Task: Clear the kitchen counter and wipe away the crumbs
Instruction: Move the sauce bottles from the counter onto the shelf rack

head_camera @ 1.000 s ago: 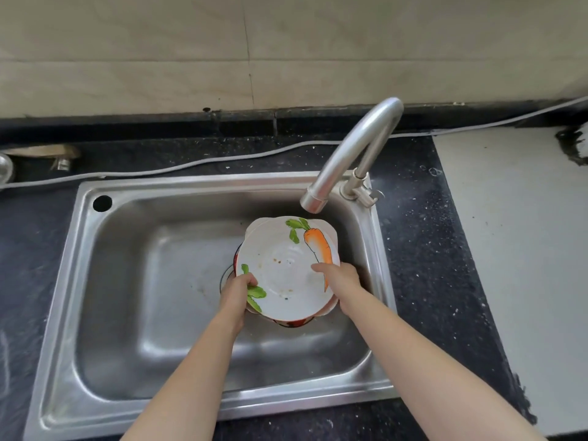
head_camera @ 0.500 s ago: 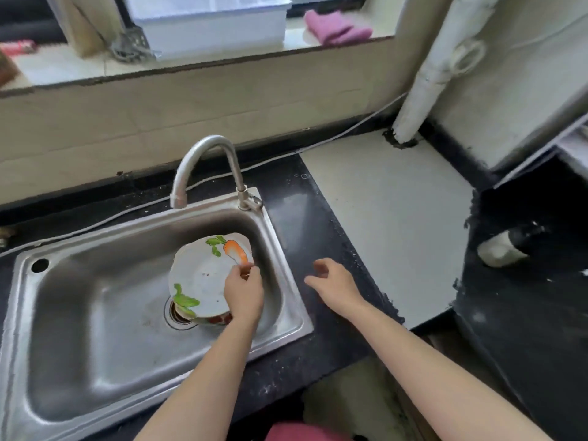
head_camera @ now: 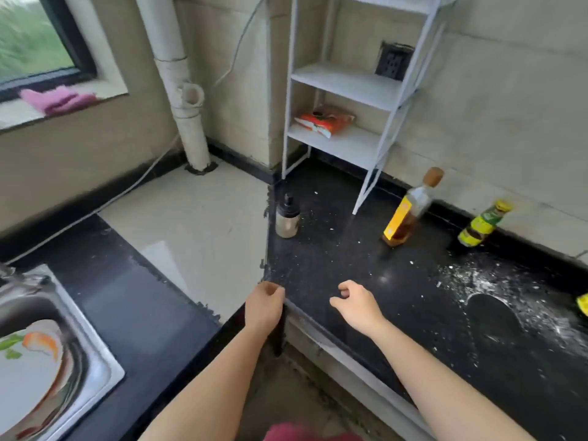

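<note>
Both hands are empty over the corner of the black counter (head_camera: 318, 265): left hand (head_camera: 265, 305) loosely curled at the counter's edge, right hand (head_camera: 356, 305) just beside it, fingers relaxed, gripping nothing. White crumbs (head_camera: 496, 278) lie scattered across the counter to the right, near the yellow-labelled oil bottle (head_camera: 404, 218) and the green-labelled bottle (head_camera: 482, 226). The carrot plate (head_camera: 28, 367) sits in the sink (head_camera: 95, 338), far left. A pink cloth (head_camera: 59, 100) lies on the windowsill (head_camera: 19, 117).

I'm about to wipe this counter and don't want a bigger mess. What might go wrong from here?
The oil bottle and green-label bottle stand close to the crumbs; a wiping stroke could tip them. The crumbs scatter toward the front edge of the counter, so a hasty wipe may push them onto the floor. Left hand and right hand hold nothing; the pink cloth lies away on the windowsill.
</note>
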